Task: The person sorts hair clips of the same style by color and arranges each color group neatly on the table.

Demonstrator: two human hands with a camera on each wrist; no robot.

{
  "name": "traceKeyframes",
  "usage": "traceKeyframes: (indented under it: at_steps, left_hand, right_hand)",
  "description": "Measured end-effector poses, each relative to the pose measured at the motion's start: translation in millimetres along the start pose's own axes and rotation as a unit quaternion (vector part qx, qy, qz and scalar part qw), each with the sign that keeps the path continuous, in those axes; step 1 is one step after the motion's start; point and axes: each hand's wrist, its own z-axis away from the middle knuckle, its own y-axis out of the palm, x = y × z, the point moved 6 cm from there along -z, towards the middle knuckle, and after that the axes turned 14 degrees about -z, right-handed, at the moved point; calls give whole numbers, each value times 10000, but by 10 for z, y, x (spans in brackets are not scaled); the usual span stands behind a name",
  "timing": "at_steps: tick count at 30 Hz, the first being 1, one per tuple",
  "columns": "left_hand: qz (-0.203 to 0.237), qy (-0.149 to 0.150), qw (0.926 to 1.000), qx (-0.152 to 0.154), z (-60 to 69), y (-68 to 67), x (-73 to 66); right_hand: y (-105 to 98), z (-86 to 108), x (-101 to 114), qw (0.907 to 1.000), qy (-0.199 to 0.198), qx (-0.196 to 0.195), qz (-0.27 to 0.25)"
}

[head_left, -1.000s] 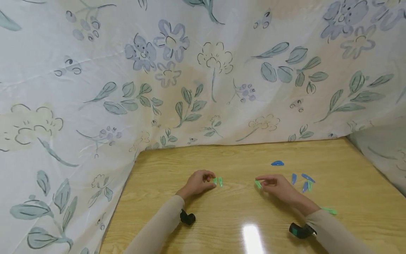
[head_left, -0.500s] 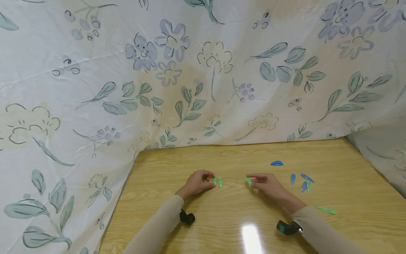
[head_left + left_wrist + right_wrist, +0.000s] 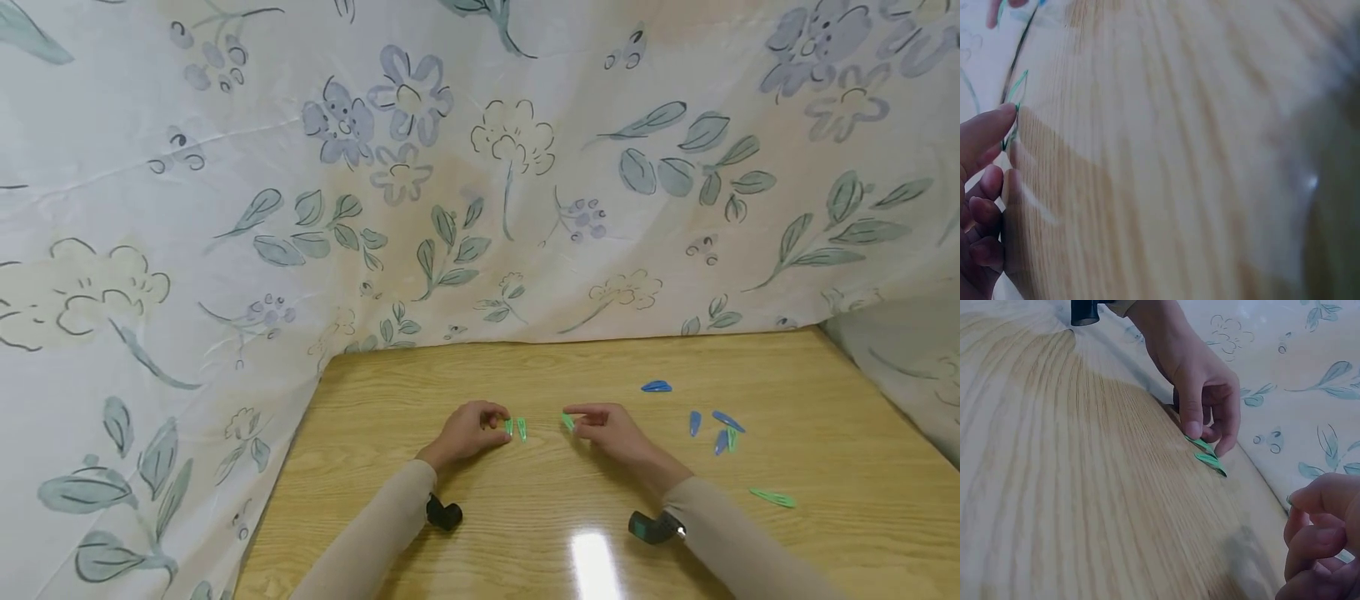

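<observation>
Where a white cloth printed with lilac flowers and grey-green leaves hangs at the far left and across the back, it meets a yellow-brown, wood-grained table. Next comes one of two beige sleeves, with one of two black wrist devices beside it. It leads to the left hand, whose curled thumb and fingers pinch a slim, bright-green hair clip by its two ends, down at the tabletop (the right wrist view shows this hold best). Just right of that, apart from the fingertips, a second green clip lies roughly parallel to the first. Across a gap, a third green clip is tilted in the right hand, pinched between thumb and finger; whether it touches the wood I cannot tell. Beyond this hand lie four glossy blue, teardrop-shaped hair clips: one farther back, one alone, and two close together. A fourth green clip sits against that pair, and whether they overlap is too small to tell. Farthest right and nearer the person lies a fifth green clip, well apart from the others.
</observation>
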Motion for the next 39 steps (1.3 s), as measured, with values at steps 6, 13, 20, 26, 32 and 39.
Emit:
traceKeyframes:
  at_steps: [6, 13, 20, 26, 32, 39]
  left_hand:
    - [-62, -68, 10000, -31, -42, 1, 2]
    - [-99, -8, 9999, -64, -69, -8, -13]
    - [-82, -21, 10000, -30, -67, -5, -17]
    - [-98, -63, 9999, -29, -66, 3, -13]
    - [-116, -53, 9999, -80, -40, 25, -22]
    - [-43, -36, 9999, -87, -2, 61, -50]
  right_hand:
    - [90, -141, 19, 9999, 46, 116, 106]
    - [229, -296, 34, 9991, -97, 238, 327]
    - [352, -405, 11, 9983, -178, 355, 419]
    - [416, -434, -47, 9983, -85, 319, 488]
    - [458, -405, -42, 9955, 57, 59, 942]
    - [493, -330, -35, 9849, 166, -289, 1699]
